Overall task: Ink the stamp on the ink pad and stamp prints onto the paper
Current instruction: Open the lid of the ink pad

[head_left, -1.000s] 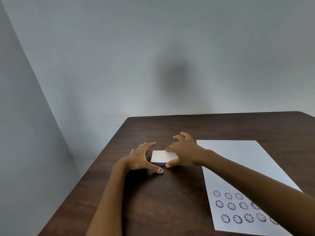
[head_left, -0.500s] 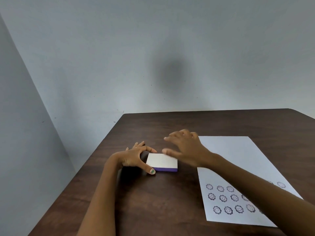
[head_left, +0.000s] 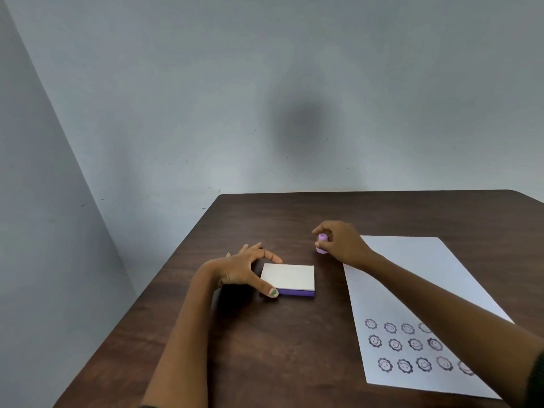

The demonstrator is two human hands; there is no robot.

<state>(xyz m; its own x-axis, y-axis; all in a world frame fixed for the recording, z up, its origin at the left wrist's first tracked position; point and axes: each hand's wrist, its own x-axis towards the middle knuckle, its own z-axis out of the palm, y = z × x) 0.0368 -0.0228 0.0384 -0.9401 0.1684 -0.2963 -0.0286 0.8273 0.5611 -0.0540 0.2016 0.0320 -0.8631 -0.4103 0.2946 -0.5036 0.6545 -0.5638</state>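
1. Gripping the small purple stamp point(head_left: 321, 243) between its fingertips, the right hand point(head_left: 341, 241) has left the ink pad point(head_left: 288, 278), where it rested a second ago, and now sits farther away, just left of the paper point(head_left: 412, 269).
2. Head view: the left hand point(head_left: 243, 267) still steadies the ink pad, thumb at its near left corner, fingers spread wide by its far left corner.
3. The ink pad is closed, its white lid on a purple base; its contents are hidden.
4. The paper carries three rows of smiley prints point(head_left: 396, 344) at its near end, partly under the right forearm; its far half is blank.
5. The dark wooden table point(head_left: 265, 348) meets the wall at its far edge, with bare wood near and far.
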